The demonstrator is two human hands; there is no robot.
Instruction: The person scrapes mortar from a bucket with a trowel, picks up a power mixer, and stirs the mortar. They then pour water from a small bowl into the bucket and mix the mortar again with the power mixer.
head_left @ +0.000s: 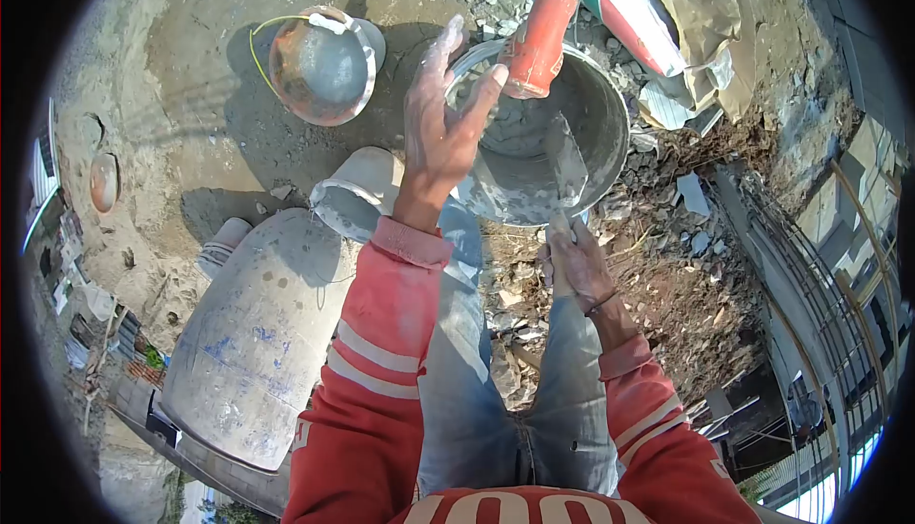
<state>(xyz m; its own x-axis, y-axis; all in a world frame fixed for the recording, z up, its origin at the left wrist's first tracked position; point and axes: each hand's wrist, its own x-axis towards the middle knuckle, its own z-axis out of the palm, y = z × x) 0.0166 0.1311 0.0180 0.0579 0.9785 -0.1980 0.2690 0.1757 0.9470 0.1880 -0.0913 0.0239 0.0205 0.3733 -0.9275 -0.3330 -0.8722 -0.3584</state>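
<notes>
A round bucket (615,138) with grey mortar (519,133) inside stands in front of me. My right hand (577,262) is closed around the handle of a trowel (569,164). Its mortar-smeared blade points away from me, over the near right part of the bucket. At the left rim, my left hand (443,133) is raised with thumb and fingers apart, and nothing shows in it. Grey residue coats its fingertips. An orange-red tube (543,38) reaches in from the top, its end over the bucket near my left thumb; what supports it is out of view.
A bucket with a yellow-green handle (324,71) stands at upper left. A smaller bucket (357,190) lies tipped beside a large pale barrel (257,333). Torn paper sacks (710,28) lie at upper right. Rubble (667,276) covers the ground at right, near metal bars (824,267).
</notes>
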